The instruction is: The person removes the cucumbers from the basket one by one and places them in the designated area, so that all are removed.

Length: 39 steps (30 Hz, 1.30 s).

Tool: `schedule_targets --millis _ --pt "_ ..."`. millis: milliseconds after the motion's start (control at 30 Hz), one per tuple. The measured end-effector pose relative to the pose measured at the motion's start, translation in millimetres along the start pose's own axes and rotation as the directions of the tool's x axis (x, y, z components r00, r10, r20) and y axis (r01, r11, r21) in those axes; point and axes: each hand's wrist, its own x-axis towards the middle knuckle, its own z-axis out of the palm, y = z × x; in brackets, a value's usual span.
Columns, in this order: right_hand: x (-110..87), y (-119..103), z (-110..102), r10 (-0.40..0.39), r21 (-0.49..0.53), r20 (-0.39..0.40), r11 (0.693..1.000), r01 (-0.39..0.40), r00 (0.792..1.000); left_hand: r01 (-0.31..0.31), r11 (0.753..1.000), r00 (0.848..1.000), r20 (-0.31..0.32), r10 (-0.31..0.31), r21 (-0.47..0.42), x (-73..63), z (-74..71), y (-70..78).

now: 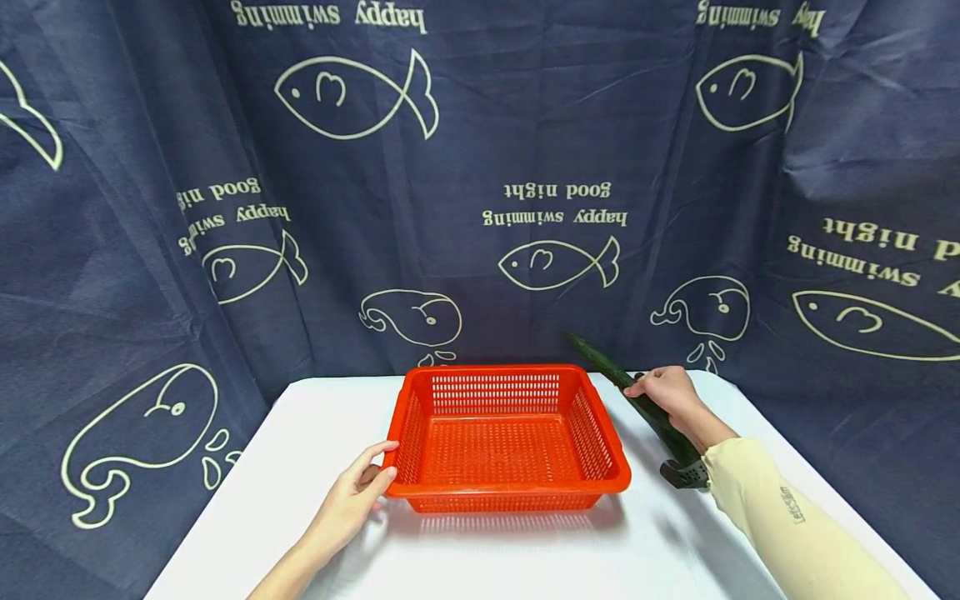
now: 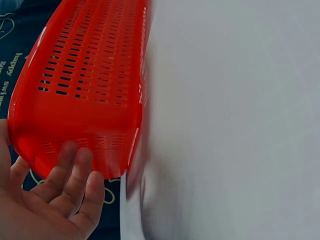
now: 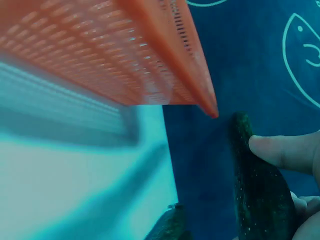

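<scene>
A red plastic basket [image 1: 506, 492] with slotted walls stands on the white table, its bare slotted floor showing. At its left end my left hand [image 1: 352, 496] grips the rim; in the left wrist view several fingers [image 2: 80, 175] lie against the outside of the wall. To the right of the basket, my right hand [image 1: 667, 396] holds a long dark green cucumber [image 1: 596, 358], which slants away toward the back curtain. The right wrist view shows the thumb pressed on this cucumber [image 3: 260, 200]. Another dark green, cucumber-like end [image 3: 170, 225] shows low in that view.
A navy curtain [image 1: 465, 208] with fish and whale outlines hangs behind and beside the white table [image 1: 450, 567]. Below the right hand, a black perforated piece [image 1: 686, 473] sits at the wrist by the pale yellow sleeve [image 1: 787, 517].
</scene>
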Motion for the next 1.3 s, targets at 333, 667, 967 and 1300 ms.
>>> schedule_targets --millis 333,667,967,1300 --pt "-13.5 25 9 0.022 -0.06 -0.147 0.998 -0.031 0.989 0.012 1.0 1.0 -0.014 -0.012 0.025 0.8 0.3 -1.0" --pt "-21.8 53 19 0.044 -0.132 -0.199 0.989 -0.071 0.979 0.03 0.999 0.999 -0.025 -0.029 0.037 4.3 0.5 -2.6" --pt "-29.4 73 29 0.035 -0.215 -0.23 0.973 -0.085 0.973 0.013 1.0 1.0 -0.008 -0.013 0.024 1.5 0.9 0.6" --pt "-34.1 78 39 0.013 -0.307 -0.243 0.948 -0.09 0.97 0.032 0.999 0.999 -0.014 -0.032 0.019 2.1 0.7 -2.7"
